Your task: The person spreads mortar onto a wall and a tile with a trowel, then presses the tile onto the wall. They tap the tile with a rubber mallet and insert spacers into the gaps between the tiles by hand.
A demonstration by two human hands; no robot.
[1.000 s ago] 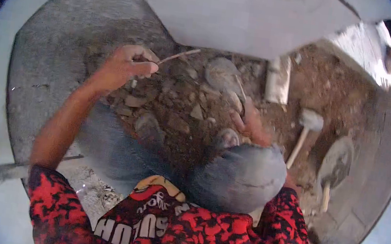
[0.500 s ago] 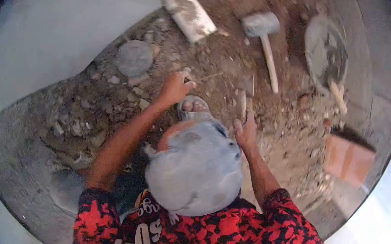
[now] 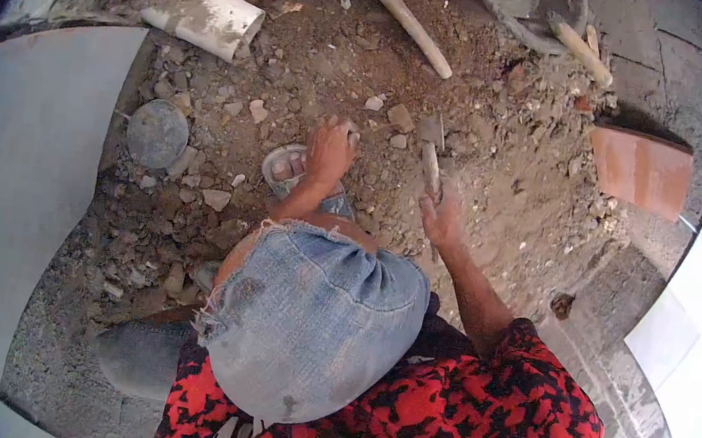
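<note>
Jutting from the right hand point(image 3: 442, 222), apparently a chisel point(image 3: 431, 169).

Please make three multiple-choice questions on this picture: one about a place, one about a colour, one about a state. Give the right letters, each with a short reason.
1. Where does the mallet lie?
A. on the earth near the top of the view
B. on the person's knee
C. inside a bucket

2. What colour is the flat tile at the right?
A. blue
B. orange-red
C. black

3. What is the right hand doing?
A. lying flat and empty
B. gripping a slim tool
C. holding the mallet

Answers:
1 A: its handle rests on bare earth by the top edge.
2 B: its face is terracotta.
3 B: the fingers close around the tool's lower end.
</note>
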